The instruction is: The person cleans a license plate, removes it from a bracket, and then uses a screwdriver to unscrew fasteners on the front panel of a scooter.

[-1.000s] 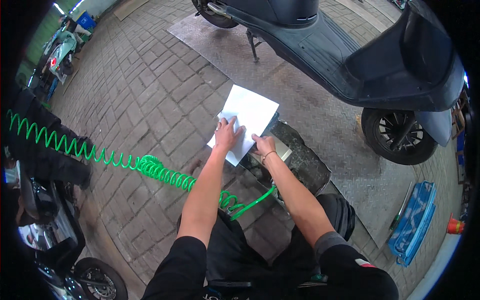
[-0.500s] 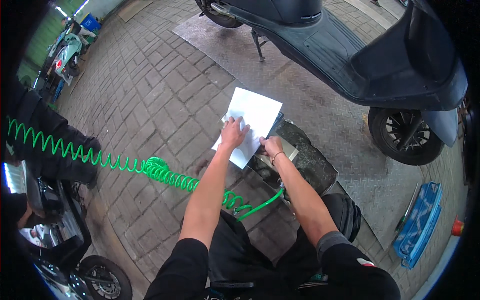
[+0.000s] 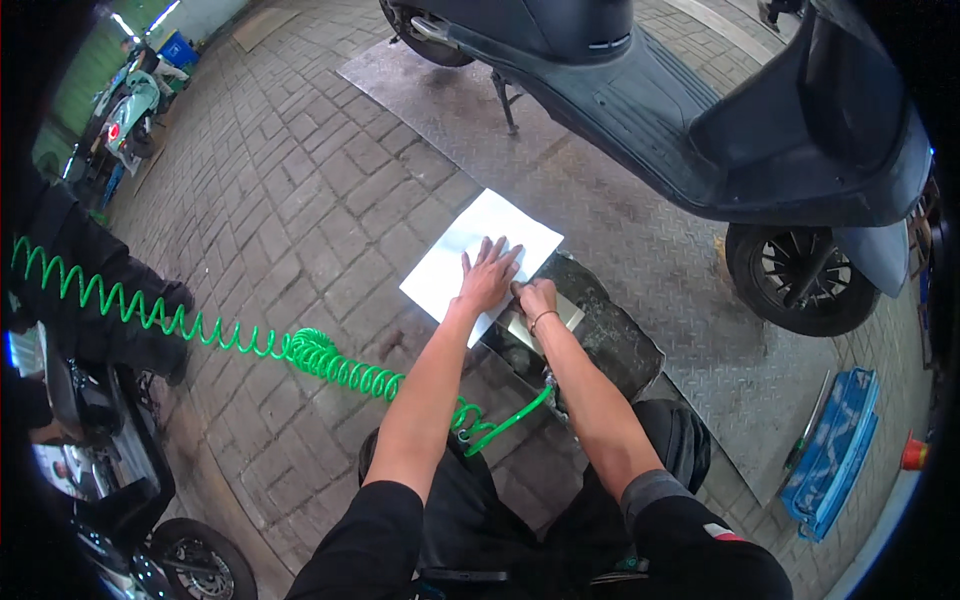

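Start with the largest, the brick floor (image 3: 300, 230), running beneath everything. Over it on the right, find a patterned metal plate (image 3: 690, 290), and on that a dark scooter (image 3: 640, 110), propped on its stand. Nearer, at the plate's edge, see the low, worn, dark-topped table (image 3: 625, 345). From the left, follow the green coiled hose (image 3: 312, 348) to the table's near side. At far right, well apart from the hands, note a blue case (image 3: 835, 450).

Next in size, find the white paper (image 3: 440, 280), lying over the table and partly covering a cream-coloured flat thing (image 3: 567, 315). Compared with half a second ago, turned a little clockwise, with the left corner swung outward, apparently over the brick. Judge this as a re-aiming in place, not a lift.

Smaller again, see the left hand (image 3: 488, 278), palm down on the paper, fingers spread and grip closed on nothing; shifted rightward, now just beside the right hand (image 3: 537, 297). Find the latter almost unmoved, fingers curled at the paper's right edge. Cannot tell whether gripping that edge or merely resting there. Judge control as gathered on that side, with the left corner unheld. Smallest of all, note the thin band (image 3: 543, 318) around the right wrist.
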Motion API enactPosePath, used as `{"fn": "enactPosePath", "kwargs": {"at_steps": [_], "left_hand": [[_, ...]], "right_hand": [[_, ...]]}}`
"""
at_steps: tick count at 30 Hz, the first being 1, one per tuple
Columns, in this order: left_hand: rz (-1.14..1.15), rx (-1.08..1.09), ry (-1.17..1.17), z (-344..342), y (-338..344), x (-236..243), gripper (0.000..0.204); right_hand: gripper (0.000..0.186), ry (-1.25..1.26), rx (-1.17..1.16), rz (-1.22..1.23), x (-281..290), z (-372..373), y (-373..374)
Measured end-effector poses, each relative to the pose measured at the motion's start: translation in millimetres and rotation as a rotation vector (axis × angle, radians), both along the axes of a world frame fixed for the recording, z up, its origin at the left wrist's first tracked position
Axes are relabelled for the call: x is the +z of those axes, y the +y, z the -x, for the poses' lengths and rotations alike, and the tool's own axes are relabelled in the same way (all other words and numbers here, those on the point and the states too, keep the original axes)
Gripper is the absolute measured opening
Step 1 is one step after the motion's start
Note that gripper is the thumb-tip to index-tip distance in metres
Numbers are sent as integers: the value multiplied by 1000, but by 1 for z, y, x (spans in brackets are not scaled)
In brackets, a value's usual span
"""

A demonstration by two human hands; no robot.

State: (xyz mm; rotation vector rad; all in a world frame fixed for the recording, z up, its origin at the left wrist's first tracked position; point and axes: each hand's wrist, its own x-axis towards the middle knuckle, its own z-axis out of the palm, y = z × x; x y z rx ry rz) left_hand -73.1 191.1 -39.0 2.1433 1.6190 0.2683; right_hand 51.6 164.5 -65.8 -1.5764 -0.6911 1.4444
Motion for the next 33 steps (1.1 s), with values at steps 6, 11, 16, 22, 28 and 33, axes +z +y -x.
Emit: {"fn": "enactPosePath", "kwargs": {"at_steps": [6, 11, 16, 22, 28, 33], "left_hand": [[-3, -162, 66, 6, 6, -19, 79], [48, 136, 156, 41, -51, -16, 70], [45, 315, 219, 57, -70, 8, 60], [134, 326, 208, 40, -47, 41, 48], [-55, 519, -444, -10, -148, 141, 26], [393, 810, -934, -108, -259, 271, 30]], "right_hand": [[40, -259, 38, 87, -45, -14, 23], [10, 91, 179, 28, -26, -3, -12], [32, -75, 172, -132, -40, -44, 0], [16, -32, 303, -400, 87, -75, -7], [30, -99, 305, -196, 228, -148, -90], [41, -207, 334, -373, 339, -145, -235]]}}
